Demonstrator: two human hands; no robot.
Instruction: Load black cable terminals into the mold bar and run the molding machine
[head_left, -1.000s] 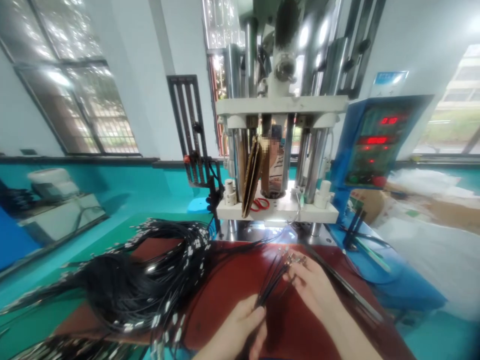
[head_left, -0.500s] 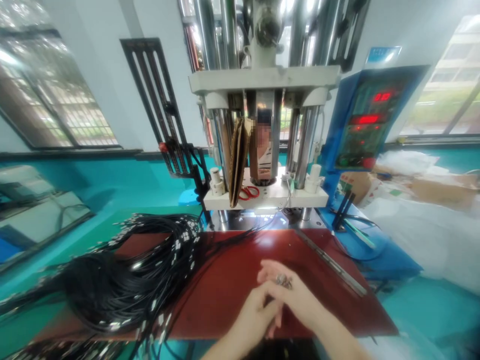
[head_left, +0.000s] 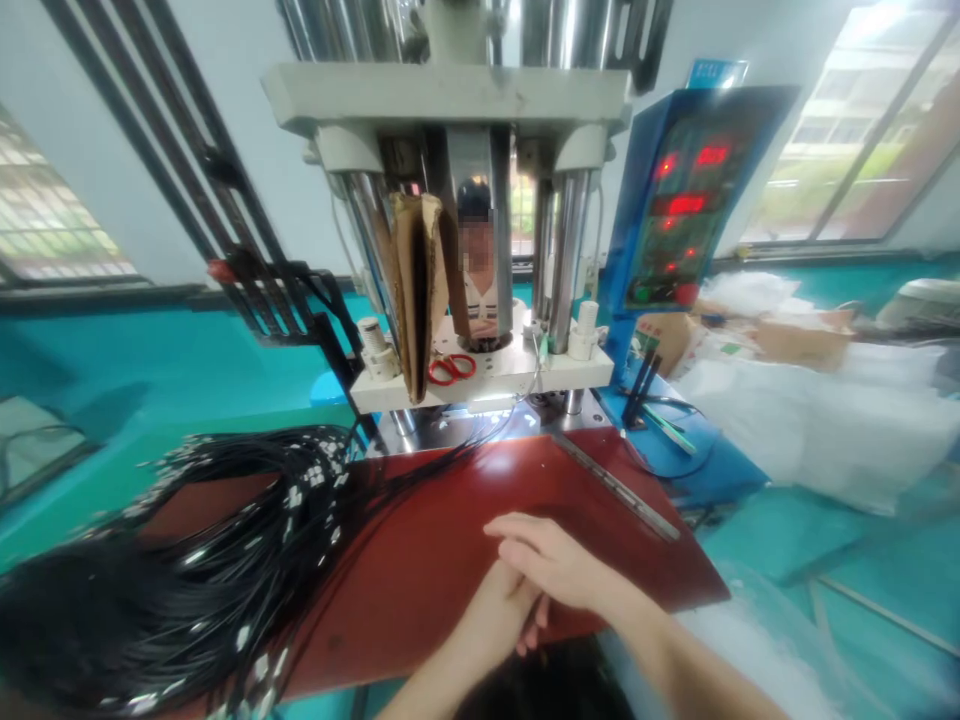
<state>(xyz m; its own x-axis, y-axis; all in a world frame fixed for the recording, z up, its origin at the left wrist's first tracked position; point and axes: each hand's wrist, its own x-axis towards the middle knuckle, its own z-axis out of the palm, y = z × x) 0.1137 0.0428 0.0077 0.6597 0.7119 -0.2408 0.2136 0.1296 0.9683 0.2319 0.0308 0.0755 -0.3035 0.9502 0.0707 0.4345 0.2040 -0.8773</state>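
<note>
Drawn nearer the body than half a second ago, metal cable tips gone from sight. Folded together now, right hand over left hand; grip of each curled, but cannot tell whether clamped on anything. Resting at the near edge of the red mat. Heaped just left, spilling over the mat: black cable bundle. Beyond, press machine, red scissors, blue control box.
</note>
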